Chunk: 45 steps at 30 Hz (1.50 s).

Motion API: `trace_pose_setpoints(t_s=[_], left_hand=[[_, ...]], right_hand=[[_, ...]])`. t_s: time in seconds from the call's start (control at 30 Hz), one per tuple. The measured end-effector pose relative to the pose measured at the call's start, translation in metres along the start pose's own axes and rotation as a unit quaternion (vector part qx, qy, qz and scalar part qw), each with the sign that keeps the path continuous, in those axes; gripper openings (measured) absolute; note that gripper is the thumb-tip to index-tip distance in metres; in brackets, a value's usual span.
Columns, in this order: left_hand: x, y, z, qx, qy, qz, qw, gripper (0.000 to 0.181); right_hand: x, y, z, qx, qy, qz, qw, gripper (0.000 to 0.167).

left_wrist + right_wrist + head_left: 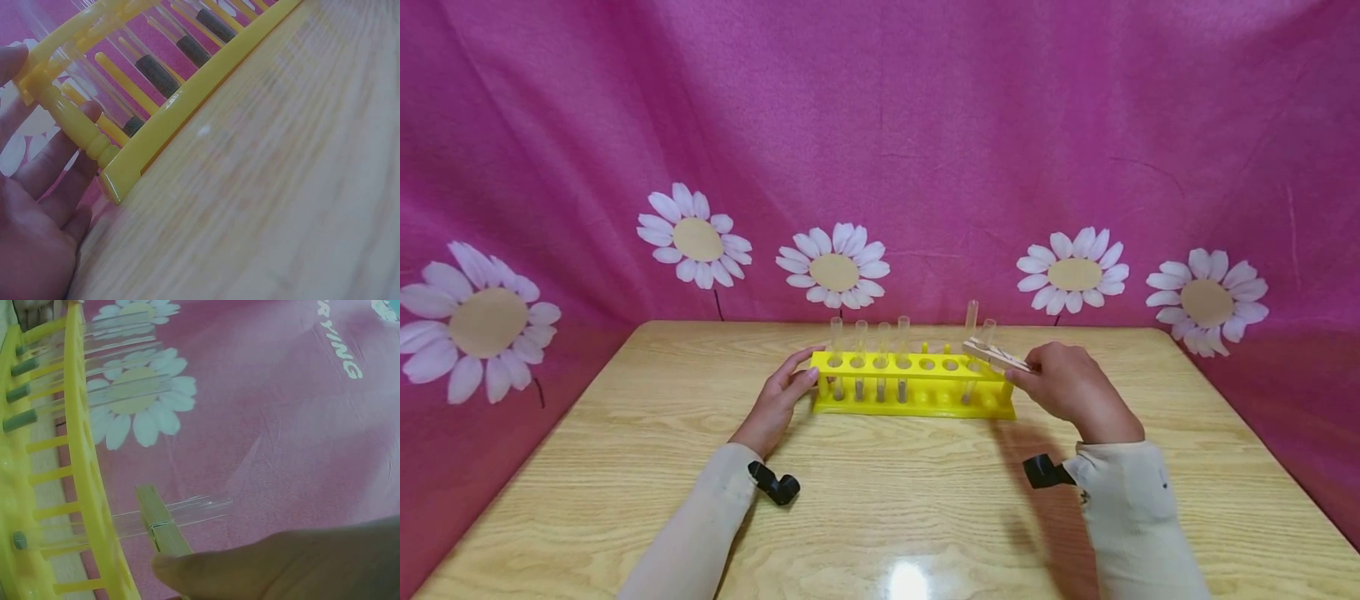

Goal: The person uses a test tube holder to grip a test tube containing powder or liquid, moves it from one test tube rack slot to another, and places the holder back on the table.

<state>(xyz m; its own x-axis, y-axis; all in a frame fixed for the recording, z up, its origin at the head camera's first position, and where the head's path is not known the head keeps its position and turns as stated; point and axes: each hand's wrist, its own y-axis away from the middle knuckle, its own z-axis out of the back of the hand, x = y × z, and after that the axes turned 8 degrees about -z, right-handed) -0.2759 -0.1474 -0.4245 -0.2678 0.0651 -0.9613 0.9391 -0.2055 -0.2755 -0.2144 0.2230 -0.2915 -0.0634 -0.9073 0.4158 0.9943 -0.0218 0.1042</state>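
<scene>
The right hand [1078, 387] has its fingers clamped on a wooden clip [996, 356], and the clip's far end lies across a test tube [194, 511] just above the top bar of a yellow rack [910, 409]. Whether the clip bites tight on the glass I cannot tell. The tube sits in a hole near the rack's right end, with dark stuff at its foot. It lies just left of the right fingers, which are by far the nearer pair.

Everything turns on how the two lengths cross: the clip runs sideways out of the fingers, while the tube's long axis stands roughly upright, appearing to lean a little toward the right hand. The rim of the hole rings the tube, so the way free is up along its own length.

The left hand [778, 400] grips the rack's left end, fingers wrapped about the end post. Four more tubes [883, 333] stand toward that side, well apart from the clip; another clear tube [972, 315] rises close beside the clipped one.

Behind the rack, the surface [850, 517] soon ends at a pink cloth [925, 167]. Most of the room is toward the person and off to either side.
</scene>
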Motion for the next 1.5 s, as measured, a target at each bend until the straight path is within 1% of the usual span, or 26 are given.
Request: trace_pose_setpoints(t_s=[0.17,0.3,0.43,0.57,0.7,0.83,1.07,1.27,1.33,1.5], left_hand=[[0.001,0.000,0.001,-0.001,0.003,-0.001,1.0000,0.052],[0.001,0.000,0.001,-0.002,-0.001,0.004,1.0000,0.053],[0.001,0.001,0.000,-0.004,-0.006,0.006,1.0000,0.053],[0.001,0.001,0.000,-0.001,-0.006,0.001,1.0000,0.054],[0.001,0.001,0.000,0.003,-0.001,-0.002,1.0000,0.054],[0.001,0.000,0.000,0.002,0.002,-0.002,1.0000,0.053],[0.001,-0.001,-0.001,-0.002,-0.001,0.004,1.0000,0.052],[0.001,-0.002,0.000,0.000,0.001,-0.001,1.0000,0.053],[0.000,-0.002,0.000,-0.001,0.001,-0.001,1.0000,0.053],[0.000,-0.001,0.000,-0.003,-0.005,0.003,1.0000,0.053]], right_hand=[[0.001,-0.002,-0.001,0.008,0.005,-0.012,0.9999,0.033],[0.002,-0.003,-0.003,0.018,0.003,-0.025,0.9995,0.034],[0.002,-0.002,-0.005,0.024,-0.007,-0.022,0.9995,0.038],[0.001,-0.002,-0.007,0.026,-0.007,-0.017,0.9995,0.043],[0.001,-0.004,-0.010,0.037,-0.003,-0.024,0.9990,0.047],[0.001,-0.004,-0.012,0.045,0.001,-0.034,0.9984,0.049],[0.003,-0.005,-0.015,0.038,0.009,-0.037,0.9985,0.049],[0.001,-0.008,-0.014,0.019,0.026,-0.019,0.9993,0.047],[0.001,-0.008,-0.014,0.016,0.025,-0.012,0.9995,0.047],[0.002,-0.008,-0.015,0.017,0.017,-0.010,0.9997,0.047]])
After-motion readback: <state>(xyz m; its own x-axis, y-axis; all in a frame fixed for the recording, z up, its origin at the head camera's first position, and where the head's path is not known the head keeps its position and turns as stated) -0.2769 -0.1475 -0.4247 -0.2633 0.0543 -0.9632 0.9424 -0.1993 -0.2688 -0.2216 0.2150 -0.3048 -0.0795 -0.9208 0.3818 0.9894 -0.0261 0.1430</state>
